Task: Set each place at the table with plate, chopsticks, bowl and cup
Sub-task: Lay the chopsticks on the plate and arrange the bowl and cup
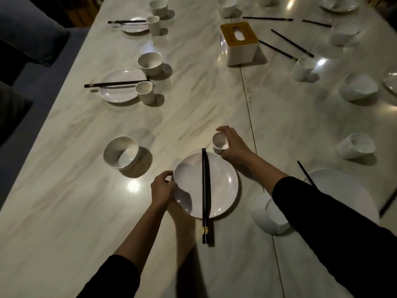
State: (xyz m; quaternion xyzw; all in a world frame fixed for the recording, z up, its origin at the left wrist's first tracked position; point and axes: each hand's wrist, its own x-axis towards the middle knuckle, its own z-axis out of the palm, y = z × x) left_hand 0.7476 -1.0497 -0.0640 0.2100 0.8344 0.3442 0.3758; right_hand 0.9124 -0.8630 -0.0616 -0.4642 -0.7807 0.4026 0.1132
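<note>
The left hand [162,188] curls its fingers on the left rim of the plate [223,186]. The right hand [234,145] wraps round the little cup [219,144], just past the plate's far edge. 2 chopsticks [205,190] lie loose across the plate. If the plate gets a quick tug, they could roll off, or hit the cup and tip it.

A tissue box [238,43], white with a yellow top, stands on the marble table [64,211] well beyond the right hand [233,147]. A tabletop seam [246,100] runs from the box and passes just right of that hand. A blue seat [49,67] lies far left of the left hand [162,189].
</note>
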